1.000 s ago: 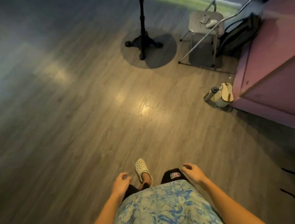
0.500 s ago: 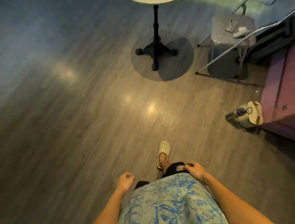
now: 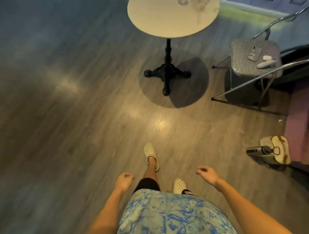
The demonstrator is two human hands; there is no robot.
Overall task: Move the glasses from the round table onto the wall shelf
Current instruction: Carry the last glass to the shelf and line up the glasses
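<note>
The round table (image 3: 172, 21) has a pale top on a black pedestal base and stands ahead at the top centre. On its far edge the base of a clear glass (image 3: 183, 1) shows, cut off by the frame's top; a faint glassy shape sits to its right. My left hand (image 3: 124, 180) hangs low in a loose fist with nothing in it. My right hand (image 3: 208, 174) hangs low too, fingers loosely curled and holding nothing. Both hands are well short of the table. The wall shelf is out of view.
A metal-framed chair (image 3: 254, 60) with a checked seat, holding a phone and a white object, stands right of the table. A woven bag (image 3: 275, 150) and a bottle (image 3: 257, 149) lie by a pink cabinet (image 3: 299, 127) at the right. Wood floor stretches to the left.
The view has moved forward and tilted up, so the table top has come into sight. My feet have stepped toward the table and both hands have swung apart at my sides.
</note>
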